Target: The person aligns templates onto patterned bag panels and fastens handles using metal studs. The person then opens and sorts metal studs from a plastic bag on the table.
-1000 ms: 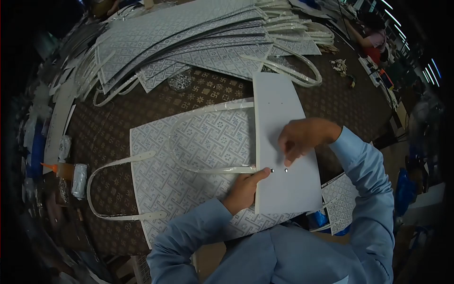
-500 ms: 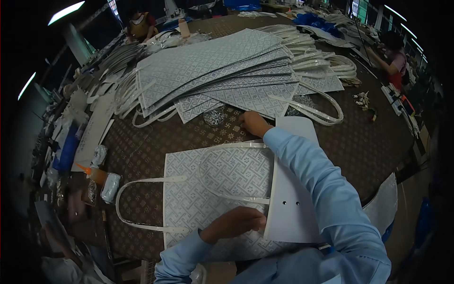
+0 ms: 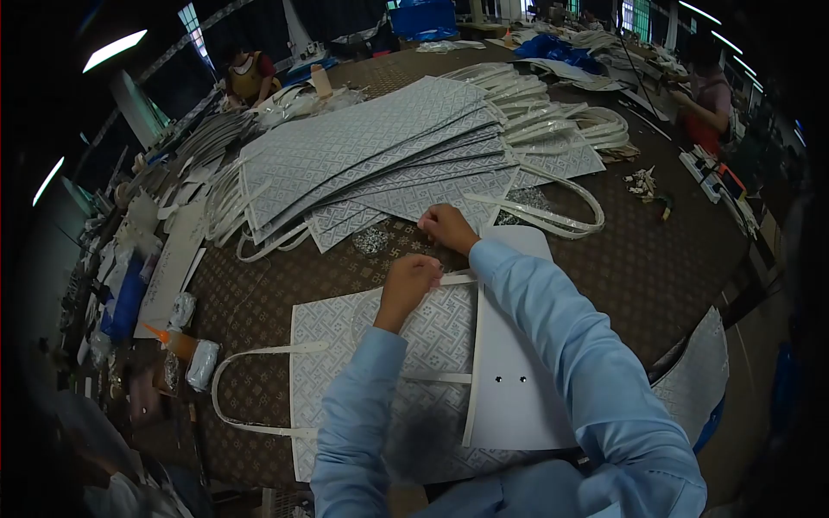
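Note:
In front of me lies a flat bag panel [image 3: 332, 337] with a grey-white lattice pattern. A cream strap handle [image 3: 259, 351] loops out from its left side. Its right part is folded over, showing a plain white underside [image 3: 518, 414] with two dark metal studs. My left hand [image 3: 408, 285] is closed at the upper strap of the second handle [image 3: 458, 279], fingertips pinched against it. Just above, my right hand [image 3: 447, 229] has its fingers curled together near the table; whatever is in them is hidden. A small heap of shiny metal bits [image 3: 371, 241] lies left of it.
Beyond my hands is a stack of patterned panels [image 3: 345, 138] with cream handles. An orange-tipped glue bottle [image 3: 179, 344] and a wrapped block [image 3: 203, 365] lie at left. White scraps [image 3: 641, 183] sit at right. Two people work at the far sides.
My left hand has moved up and away from the folded edge to the upper strap. My right hand stays by the metal bits, fingers still curled. The view has shifted slightly.

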